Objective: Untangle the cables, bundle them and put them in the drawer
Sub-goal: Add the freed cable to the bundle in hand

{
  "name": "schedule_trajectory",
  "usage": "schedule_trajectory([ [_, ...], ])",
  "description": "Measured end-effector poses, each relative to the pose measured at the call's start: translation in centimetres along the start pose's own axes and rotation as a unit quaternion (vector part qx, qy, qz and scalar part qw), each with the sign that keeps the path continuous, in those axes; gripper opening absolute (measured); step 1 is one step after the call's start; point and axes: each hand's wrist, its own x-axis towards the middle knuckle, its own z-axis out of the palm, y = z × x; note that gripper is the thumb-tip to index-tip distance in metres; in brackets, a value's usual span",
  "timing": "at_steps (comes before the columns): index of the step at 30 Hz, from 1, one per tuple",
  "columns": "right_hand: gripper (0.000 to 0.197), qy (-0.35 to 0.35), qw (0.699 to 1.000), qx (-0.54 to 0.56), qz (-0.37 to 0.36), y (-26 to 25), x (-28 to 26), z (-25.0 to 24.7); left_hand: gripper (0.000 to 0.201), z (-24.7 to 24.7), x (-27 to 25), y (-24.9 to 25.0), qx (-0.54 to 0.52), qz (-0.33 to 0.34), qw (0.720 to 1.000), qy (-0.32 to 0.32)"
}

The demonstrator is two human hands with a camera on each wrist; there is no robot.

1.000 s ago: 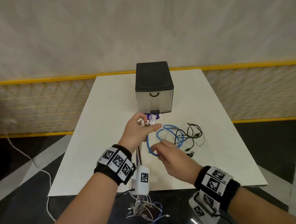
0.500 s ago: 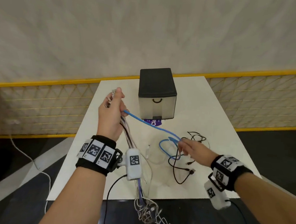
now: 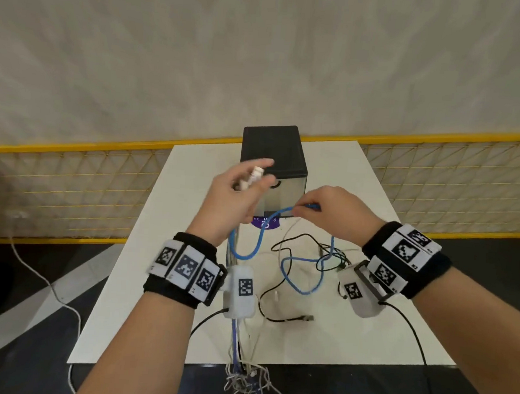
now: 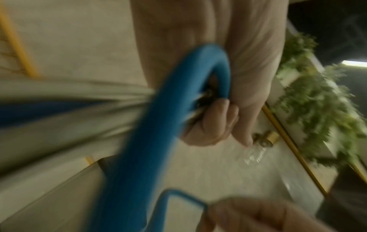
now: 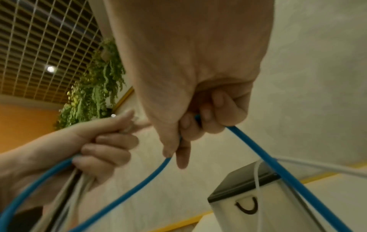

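A white desk (image 3: 376, 322) against a pale wall: my left hand (image 3: 234, 201) clenches the gathered cable ends, my right hand (image 3: 331, 214) pinches the blue cable (image 3: 248, 254), still looped through black leads (image 3: 328, 257) at 4 o'clock. Pulling could tighten that snarl; the drawer (image 3: 274, 173) sits shut at 12.

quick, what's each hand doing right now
Left hand: fingers curled around a bunch of cable ends, thin white cables and the blue round cable.
Right hand: pinches the same blue cable further along.
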Motion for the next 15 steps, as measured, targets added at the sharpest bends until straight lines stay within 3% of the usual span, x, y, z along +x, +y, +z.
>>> schedule_trajectory([
  [4,0.011,0.047,0.990,0.121,-0.054,-0.9,0.3,-1.0,0.034,1.8,0.7,-0.2,0.117,-0.073,0.986,-0.097],
  [6,0.014,0.042,0.981,0.182,-0.058,-0.5,0.4,-1.1,0.030,2.0,0.9,0.0,0.127,-0.053,0.987,-0.086],
  [8,0.019,0.024,0.977,0.207,-0.036,0.7,0.6,-0.4,0.027,2.0,1.1,0.4,0.144,0.000,0.990,-0.014],
  [9,0.020,0.000,0.977,0.211,-0.008,1.7,0.5,0.3,0.027,1.7,1.4,0.5,0.132,0.014,0.990,0.052],
  [12,0.023,-0.088,0.956,0.263,0.093,5.4,-0.5,3.0,0.026,-0.4,2.7,0.6,0.034,-0.002,0.972,0.233],
  [15,0.026,-0.075,0.940,0.306,0.132,7.3,-1.0,4.2,0.013,-2.5,3.2,-0.6,0.091,-0.006,0.964,0.251],
])
